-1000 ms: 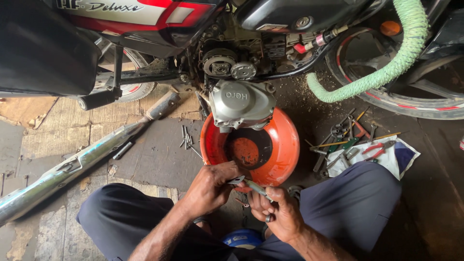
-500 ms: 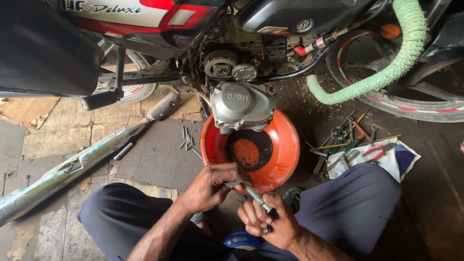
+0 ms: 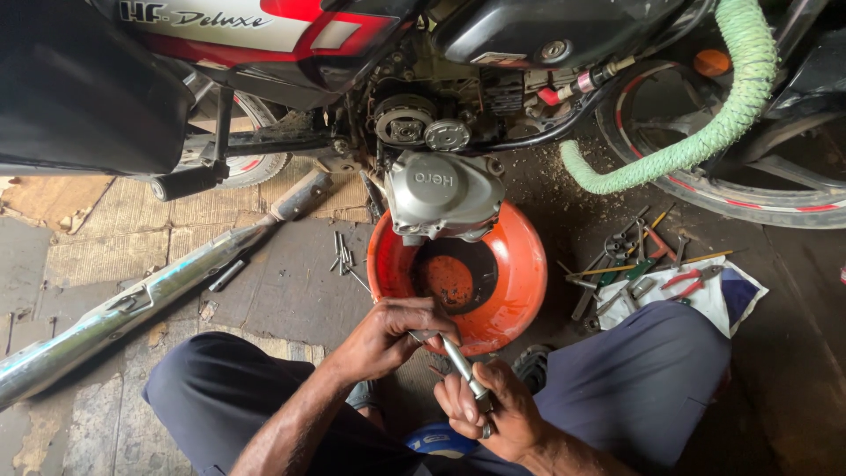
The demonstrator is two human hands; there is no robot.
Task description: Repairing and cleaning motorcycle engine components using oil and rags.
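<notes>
I squat in front of a motorcycle engine (image 3: pixel 441 189) with its silver side cover. My right hand (image 3: pixel 489 410) grips the handle of a slim metal tool (image 3: pixel 463 366) that points up and left. My left hand (image 3: pixel 388 335) pinches the tool's tip with curled fingers. Both hands sit just below an orange basin (image 3: pixel 515 273) holding dark oil, which stands under the engine.
A chrome exhaust pipe (image 3: pixel 132 304) lies diagonally on the floor at left. Loose bolts (image 3: pixel 342 256) lie beside the basin. Pliers, screwdrivers and other tools (image 3: pixel 652 264) rest on a white cloth at right. A green hose (image 3: pixel 705 132) curves past the front wheel (image 3: pixel 775 198).
My right hand has slid down and right with the tool's handle; my left hand stays at the tip. The view has shifted slightly.
</notes>
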